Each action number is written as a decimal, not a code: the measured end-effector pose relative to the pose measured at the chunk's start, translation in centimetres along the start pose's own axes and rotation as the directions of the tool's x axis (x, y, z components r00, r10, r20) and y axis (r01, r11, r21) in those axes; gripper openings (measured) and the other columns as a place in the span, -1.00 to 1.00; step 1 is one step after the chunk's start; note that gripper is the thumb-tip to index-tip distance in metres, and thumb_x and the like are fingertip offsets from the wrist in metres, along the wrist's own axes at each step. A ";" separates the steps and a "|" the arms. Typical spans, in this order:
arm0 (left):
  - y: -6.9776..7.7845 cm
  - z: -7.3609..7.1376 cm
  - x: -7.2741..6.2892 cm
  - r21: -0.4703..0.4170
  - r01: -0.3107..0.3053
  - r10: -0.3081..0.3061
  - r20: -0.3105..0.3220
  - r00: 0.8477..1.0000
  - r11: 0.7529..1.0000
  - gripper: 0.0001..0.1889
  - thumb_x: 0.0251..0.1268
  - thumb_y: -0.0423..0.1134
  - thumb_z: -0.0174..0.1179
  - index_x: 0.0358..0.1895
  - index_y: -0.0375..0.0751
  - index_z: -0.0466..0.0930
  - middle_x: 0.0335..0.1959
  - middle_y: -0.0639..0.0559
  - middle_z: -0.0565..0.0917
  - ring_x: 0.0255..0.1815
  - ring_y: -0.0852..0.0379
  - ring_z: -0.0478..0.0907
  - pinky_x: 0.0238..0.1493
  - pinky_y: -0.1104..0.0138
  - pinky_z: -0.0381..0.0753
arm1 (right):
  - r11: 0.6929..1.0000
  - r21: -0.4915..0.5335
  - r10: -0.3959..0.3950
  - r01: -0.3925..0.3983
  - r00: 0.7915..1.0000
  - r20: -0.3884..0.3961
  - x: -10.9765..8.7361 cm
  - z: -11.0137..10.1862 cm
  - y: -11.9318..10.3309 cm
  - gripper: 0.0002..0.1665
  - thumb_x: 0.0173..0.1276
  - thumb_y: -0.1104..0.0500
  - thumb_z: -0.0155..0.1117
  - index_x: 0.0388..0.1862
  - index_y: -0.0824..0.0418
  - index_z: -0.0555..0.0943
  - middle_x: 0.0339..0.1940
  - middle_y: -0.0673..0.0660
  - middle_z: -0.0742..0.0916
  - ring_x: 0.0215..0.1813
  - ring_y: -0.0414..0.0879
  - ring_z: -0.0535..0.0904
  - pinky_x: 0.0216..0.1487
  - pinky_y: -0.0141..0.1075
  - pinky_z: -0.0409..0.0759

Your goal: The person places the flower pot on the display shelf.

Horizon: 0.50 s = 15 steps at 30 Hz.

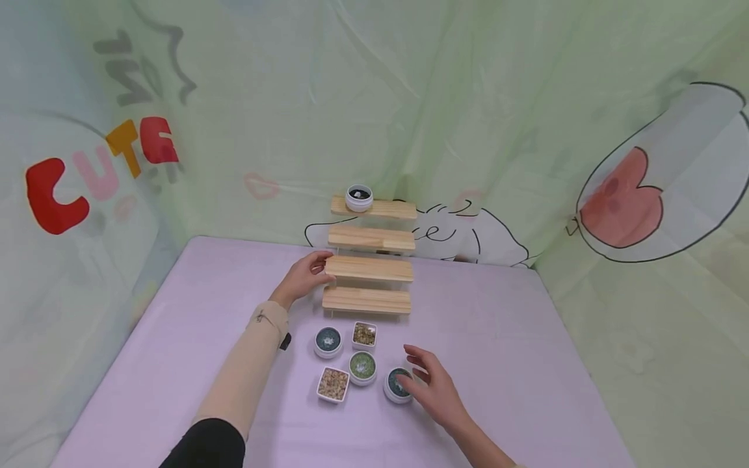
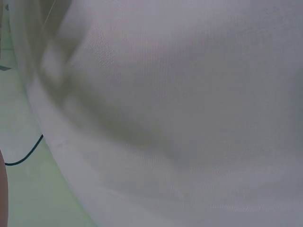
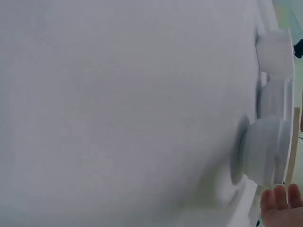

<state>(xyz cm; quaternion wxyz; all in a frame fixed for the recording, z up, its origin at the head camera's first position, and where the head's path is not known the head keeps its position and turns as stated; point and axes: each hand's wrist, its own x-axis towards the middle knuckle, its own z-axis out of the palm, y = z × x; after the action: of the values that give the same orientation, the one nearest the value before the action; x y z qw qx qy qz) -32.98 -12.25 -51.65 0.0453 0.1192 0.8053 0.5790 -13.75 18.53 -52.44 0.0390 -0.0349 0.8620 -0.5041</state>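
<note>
My right hand (image 1: pixel 435 393) reaches over a round white pot of dark teal filling (image 1: pixel 393 386), fingers parted and thumb across the rim, not yet closed on it, as my left hand (image 1: pixel 304 278) grips the left end of the four-tier wooden stand (image 1: pixel 368 269), ahead of the pots. A sound pick-up, I judge, calls for sliding my thumb off the filling and down the outer wall, fingers opposite, then squeezing evenly. The green-filled pot (image 1: pixel 363 366) sits just left of that grip, so a straight, level lift should avoid a knock or a spill.
</note>
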 end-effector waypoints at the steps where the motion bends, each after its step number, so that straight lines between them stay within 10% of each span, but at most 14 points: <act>1: -0.6 0.1 0.3 -0.007 0.005 -0.005 -0.008 1.000 1.000 -0.31 0.16 -0.28 0.42 0.37 -0.26 0.35 0.34 -0.19 0.42 0.36 -0.09 0.37 0.42 0.23 0.39 | 1.000 -0.010 -0.008 0.008 1.000 -0.001 -0.1 0.1 0.7 -0.31 0.23 0.21 0.44 0.33 0.16 0.43 0.27 0.14 0.55 0.30 0.08 0.47 0.34 -0.05 0.51; 15: -1.2 0.4 0.0 -0.020 0.045 -0.046 -0.059 0.997 0.999 -0.35 0.16 -0.21 0.43 0.34 -0.10 0.42 0.27 -0.05 0.47 -0.02 0.03 0.46 -0.14 0.30 0.53 | 0.993 -0.052 -0.110 0.109 0.994 -0.017 -2.2 1.0 2.6 -0.36 0.06 0.36 0.53 0.15 0.28 0.50 0.14 0.19 0.57 0.19 0.16 0.53 0.21 -0.17 0.61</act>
<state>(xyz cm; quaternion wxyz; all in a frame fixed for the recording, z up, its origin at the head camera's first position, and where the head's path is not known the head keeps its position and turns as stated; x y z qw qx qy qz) -33.09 -12.21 -52.87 0.0357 0.0832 0.8032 0.5888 -11.54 19.20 -55.12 0.0019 -0.0782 0.8718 -0.4837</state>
